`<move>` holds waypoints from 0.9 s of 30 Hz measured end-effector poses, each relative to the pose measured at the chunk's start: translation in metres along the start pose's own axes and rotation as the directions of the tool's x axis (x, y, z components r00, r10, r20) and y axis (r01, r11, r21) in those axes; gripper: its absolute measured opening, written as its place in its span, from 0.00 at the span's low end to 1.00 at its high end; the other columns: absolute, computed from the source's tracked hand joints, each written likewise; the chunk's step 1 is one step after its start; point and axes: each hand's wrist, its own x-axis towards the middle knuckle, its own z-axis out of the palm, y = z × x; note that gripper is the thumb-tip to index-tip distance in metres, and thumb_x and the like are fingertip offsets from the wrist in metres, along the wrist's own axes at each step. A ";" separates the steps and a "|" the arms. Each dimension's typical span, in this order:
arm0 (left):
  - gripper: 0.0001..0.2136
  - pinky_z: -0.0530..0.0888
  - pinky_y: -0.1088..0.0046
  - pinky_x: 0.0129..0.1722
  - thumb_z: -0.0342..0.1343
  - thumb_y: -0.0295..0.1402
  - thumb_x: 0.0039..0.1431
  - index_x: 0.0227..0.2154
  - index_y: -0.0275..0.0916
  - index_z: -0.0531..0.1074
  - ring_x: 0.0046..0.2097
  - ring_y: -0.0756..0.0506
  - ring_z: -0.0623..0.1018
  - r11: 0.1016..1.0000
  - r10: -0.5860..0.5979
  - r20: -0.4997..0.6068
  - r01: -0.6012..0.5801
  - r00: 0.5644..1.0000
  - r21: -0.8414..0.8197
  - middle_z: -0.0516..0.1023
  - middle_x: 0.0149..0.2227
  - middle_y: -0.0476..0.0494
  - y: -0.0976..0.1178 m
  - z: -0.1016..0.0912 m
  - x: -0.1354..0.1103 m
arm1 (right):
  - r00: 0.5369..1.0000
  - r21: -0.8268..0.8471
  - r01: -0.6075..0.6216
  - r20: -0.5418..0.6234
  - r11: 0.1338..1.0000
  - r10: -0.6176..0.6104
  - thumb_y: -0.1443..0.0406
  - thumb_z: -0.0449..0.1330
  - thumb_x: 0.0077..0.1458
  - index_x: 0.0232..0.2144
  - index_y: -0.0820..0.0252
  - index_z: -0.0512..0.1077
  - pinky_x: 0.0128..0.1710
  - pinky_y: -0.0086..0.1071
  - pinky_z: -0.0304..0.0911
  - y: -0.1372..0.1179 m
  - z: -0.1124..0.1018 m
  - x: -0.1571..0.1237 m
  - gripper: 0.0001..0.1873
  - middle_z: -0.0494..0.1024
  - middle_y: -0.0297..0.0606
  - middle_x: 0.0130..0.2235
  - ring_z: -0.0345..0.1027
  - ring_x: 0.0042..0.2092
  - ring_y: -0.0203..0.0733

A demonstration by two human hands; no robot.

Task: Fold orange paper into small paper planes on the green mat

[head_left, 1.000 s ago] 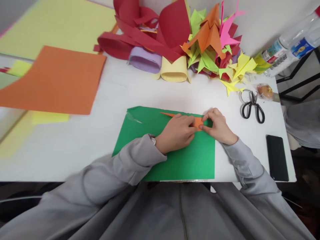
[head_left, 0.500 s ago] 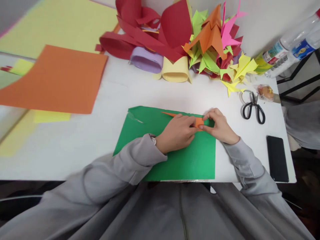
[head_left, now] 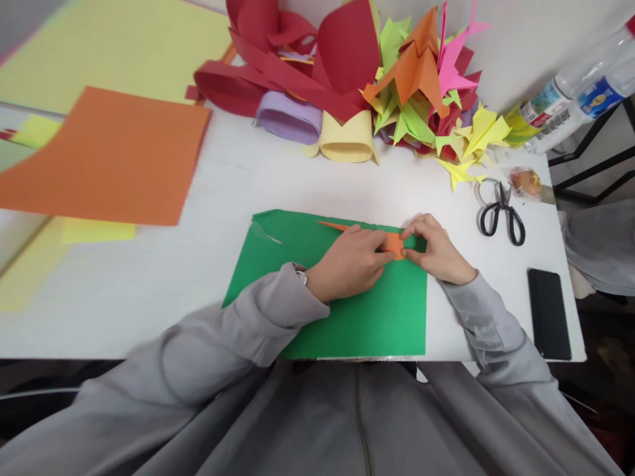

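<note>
A small folded piece of orange paper (head_left: 395, 244) lies over the upper part of a green sheet (head_left: 381, 317). Its thin point sticks out to the left from under my left hand (head_left: 348, 262), which covers its middle with curled fingers pressed on it. At the paper's right end my right hand (head_left: 436, 250) is closed in a pinch, thumb and forefinger on its edge. Exactly how the folds lie under my fingers is hidden.
A large orange sheet (head_left: 129, 158) lies at the left over yellow sheets. Red rolled paper pieces (head_left: 347, 53) and folded paper shapes (head_left: 417, 73) pile up at the back. Scissors (head_left: 503, 211), a black phone (head_left: 548, 314) and plastic bottles (head_left: 565, 99) are on the right.
The whole view has shifted very slightly. Both hands keep the same hold on the orange paper, and the right fingertips appear to have moved a little along its edge.
</note>
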 end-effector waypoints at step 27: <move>0.12 0.68 0.66 0.37 0.46 0.26 0.56 0.27 0.36 0.75 0.36 0.44 0.74 0.996 0.085 0.003 -0.085 0.996 0.007 0.75 0.33 0.40 -0.007 -0.005 -0.003 | 0.999 0.083 0.002 0.041 0.997 -0.006 0.72 0.65 0.42 0.32 0.54 0.71 0.48 0.43 0.60 0.006 -0.004 0.001 0.13 0.67 0.35 0.40 0.64 0.44 0.44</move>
